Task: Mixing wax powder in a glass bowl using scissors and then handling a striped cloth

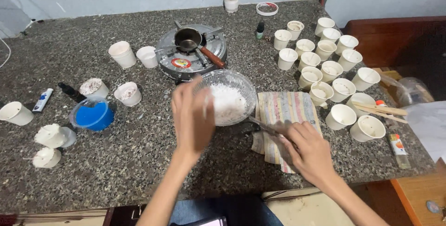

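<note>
A clear glass bowl (241, 83) of white flakes (226, 101) stands in the middle of the speckled stone counter (139, 161). My left hand (192, 121) is blurred, back to the camera, with its fingers over the bowl's near left rim; what it holds is unclear. My right hand (309, 151) rests on a striped cloth (285, 107) to the right of the bowl. Its fingers are closed on a thin metal utensil (262, 125) that points toward the bowl's base.
Behind the bowl a small stove (186, 63) carries a little pot (187, 38). Several white paper cups (325, 68) crowd the right side, with wooden sticks (378, 110) across some. At left are a blue bowl (93, 114), more cups, a lighter (42, 99) and a dark bottle (71, 92).
</note>
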